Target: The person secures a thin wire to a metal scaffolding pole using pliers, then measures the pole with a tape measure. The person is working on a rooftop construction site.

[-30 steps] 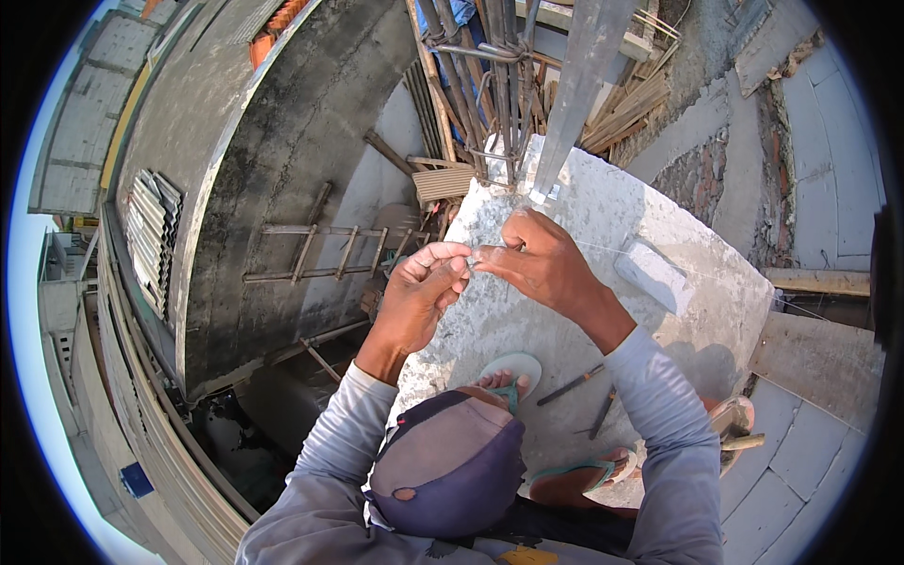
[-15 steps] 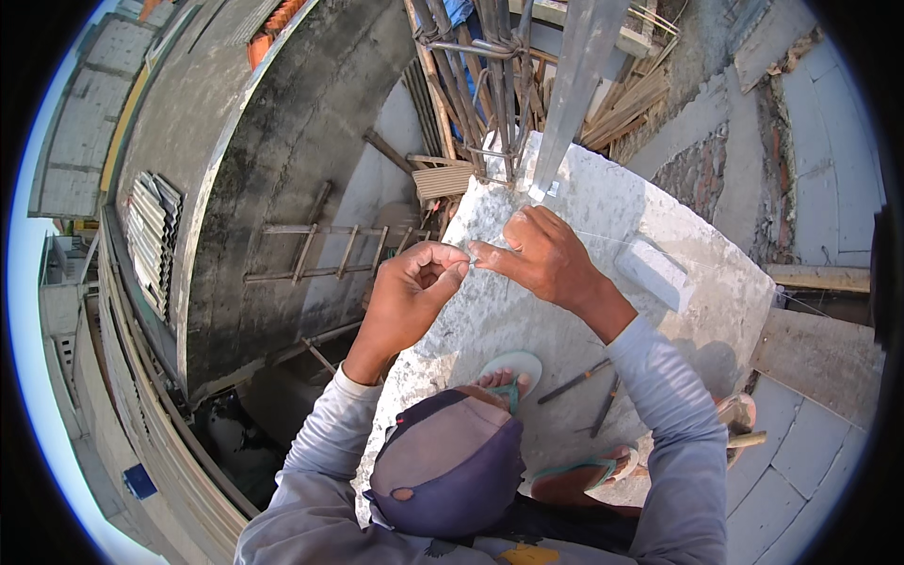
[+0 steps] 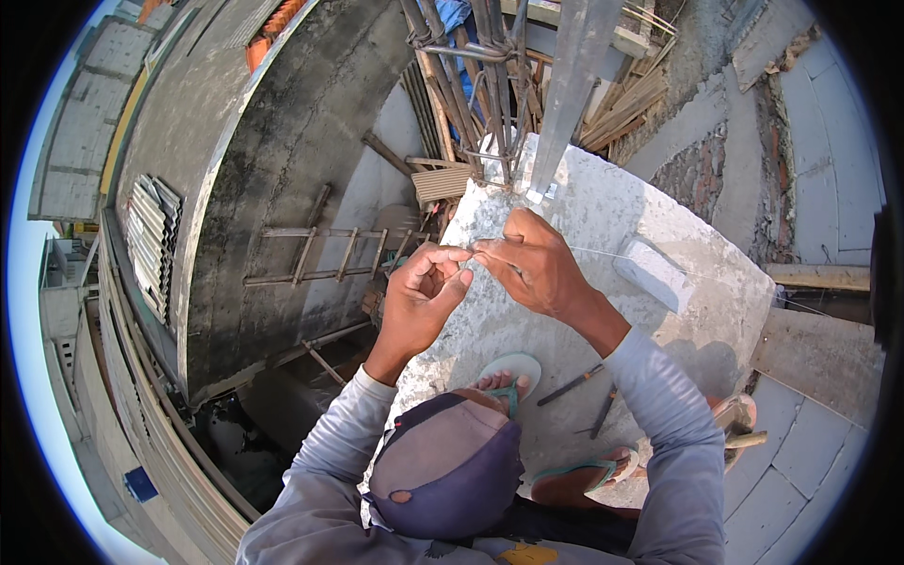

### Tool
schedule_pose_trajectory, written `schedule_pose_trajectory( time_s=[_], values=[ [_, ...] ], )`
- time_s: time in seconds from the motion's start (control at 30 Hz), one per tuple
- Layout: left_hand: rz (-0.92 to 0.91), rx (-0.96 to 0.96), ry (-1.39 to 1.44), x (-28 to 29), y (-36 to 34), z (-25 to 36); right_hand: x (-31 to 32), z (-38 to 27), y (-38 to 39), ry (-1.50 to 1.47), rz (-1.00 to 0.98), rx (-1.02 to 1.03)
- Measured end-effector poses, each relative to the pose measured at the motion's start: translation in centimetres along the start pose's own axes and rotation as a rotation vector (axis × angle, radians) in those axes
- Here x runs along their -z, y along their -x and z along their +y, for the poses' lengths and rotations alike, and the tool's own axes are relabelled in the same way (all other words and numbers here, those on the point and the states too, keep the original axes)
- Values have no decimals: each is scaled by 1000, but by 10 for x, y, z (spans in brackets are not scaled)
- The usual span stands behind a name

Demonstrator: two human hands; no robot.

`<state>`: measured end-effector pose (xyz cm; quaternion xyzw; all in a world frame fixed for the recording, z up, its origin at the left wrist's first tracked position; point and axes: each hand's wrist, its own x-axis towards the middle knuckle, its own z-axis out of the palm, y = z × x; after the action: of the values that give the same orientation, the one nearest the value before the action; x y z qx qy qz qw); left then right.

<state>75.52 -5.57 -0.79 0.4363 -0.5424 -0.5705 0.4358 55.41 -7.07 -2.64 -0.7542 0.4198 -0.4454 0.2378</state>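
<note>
String work is under way at chest height: a thin pale string (image 3: 603, 252) is pinched between the fingertips of both hands, left hand (image 3: 421, 299) and right hand (image 3: 532, 266), which are brought together until they touch above a rough grey concrete slab (image 3: 697, 320). Left fingers are curled shut on the string's near end; right thumb and forefinger are clamped on it just beside them. By judgement, a knot or loop is being formed and is not yet finished; no completed knot can be made out, too small to tell. From the right hand the string is seen running taut to the right, past a pale rectangular block (image 3: 652, 273) lying on the slab. Its far end cannot be seen. A bundle of rusty steel bars (image 3: 471, 85) rises from the slab's far corner. Two dark slim tools (image 3: 584, 391) lie on the slab near the sandalled feet (image 3: 504, 377). Wooden ladder (image 3: 320, 254) is seen far below at left.
</note>
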Motion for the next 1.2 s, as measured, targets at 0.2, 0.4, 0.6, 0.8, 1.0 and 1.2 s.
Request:
schedule_pose_trajectory(
  time_s=[0.2,0.4,0.6,0.8,1.0,1.2],
  values=[
    [148,244,200,-1,0,-13,1,-3,-2,58,-22,75],
    [214,193,48,-9,-4,-3,9,-1,0,168,-55,171],
    [82,10,-250,1,1,5,12,2,-9,197,-68,236],
    [-41,19,-294,11,-5,11,12,0,-7,209,-32,301],
    [38,432,197,9,0,8,5,-1,-3,245,31,365],
    [11,422,264,17,4,1,3,-3,1,177,29,279]
  ],
)
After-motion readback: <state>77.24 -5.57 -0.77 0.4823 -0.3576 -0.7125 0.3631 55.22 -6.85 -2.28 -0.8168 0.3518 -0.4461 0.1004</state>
